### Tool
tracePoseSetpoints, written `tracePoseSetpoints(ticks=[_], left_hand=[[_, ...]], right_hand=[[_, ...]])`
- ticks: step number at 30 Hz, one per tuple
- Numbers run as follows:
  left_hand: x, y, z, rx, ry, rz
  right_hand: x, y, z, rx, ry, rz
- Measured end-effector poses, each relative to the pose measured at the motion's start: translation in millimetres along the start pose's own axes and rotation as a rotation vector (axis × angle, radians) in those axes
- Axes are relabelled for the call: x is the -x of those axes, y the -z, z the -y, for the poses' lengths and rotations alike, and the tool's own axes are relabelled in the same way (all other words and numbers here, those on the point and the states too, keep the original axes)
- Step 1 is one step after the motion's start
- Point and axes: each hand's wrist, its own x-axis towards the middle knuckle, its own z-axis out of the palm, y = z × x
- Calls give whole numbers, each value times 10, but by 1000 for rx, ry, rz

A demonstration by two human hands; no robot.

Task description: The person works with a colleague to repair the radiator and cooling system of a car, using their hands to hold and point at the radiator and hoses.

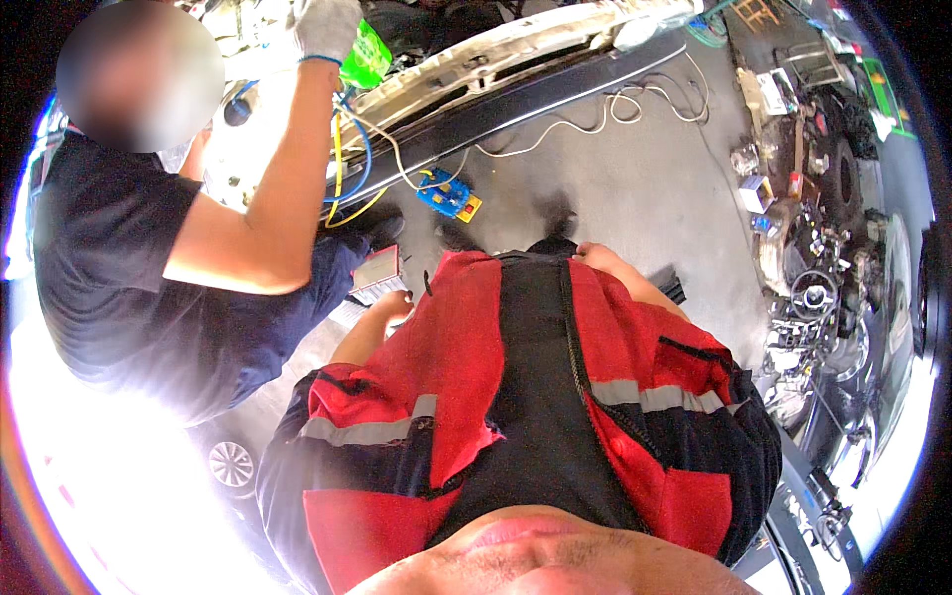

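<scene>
My left hand is low beside the left edge of my red and black jacket, its fingers curled in. Whatever it may hold is too small to make out. Just beyond it is a flat, box-like thing with a red edge and a pale, ridged side. My right hand is at the jacket's right front edge. Its fingers are mostly hidden, so I cannot tell if it holds anything. A blue block with a yellow end lies on the floor ahead, beside cables.
At left, a co-worker's gloved hand is by a bright green thing, over an opened car front. A white cable winds across the grey floor. Car parts and boxes crowd the right side. A wheel shows lower left.
</scene>
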Motion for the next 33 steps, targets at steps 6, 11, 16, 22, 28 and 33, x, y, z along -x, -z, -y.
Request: tracePoseSetpoints(ticks=[6, 11, 16, 22, 28, 33], left_hand=[[-121, 48, -811, -123, 4, -176], [-424, -37, -2020, -184, -27, -83], [-331, 296, -3728, -282, -371, -39], [-822, 457, -4093, -124, -580, -74], [-1286, 878, -4129, -510, -219, -24], [-1809, 1395, -4505, -531, -233, -76]], right_hand=[[79, 32, -1080, 10, 43, 8], [642, 547, -2099, -126, -125, -164], [1204, 541, -3784, 61, -266, -286], [1599, 73, -4756, 264, -440, -28], [998, 228, -4670, -39, -313, -22], [546, 1120, -4387, -268, -266, -146]])
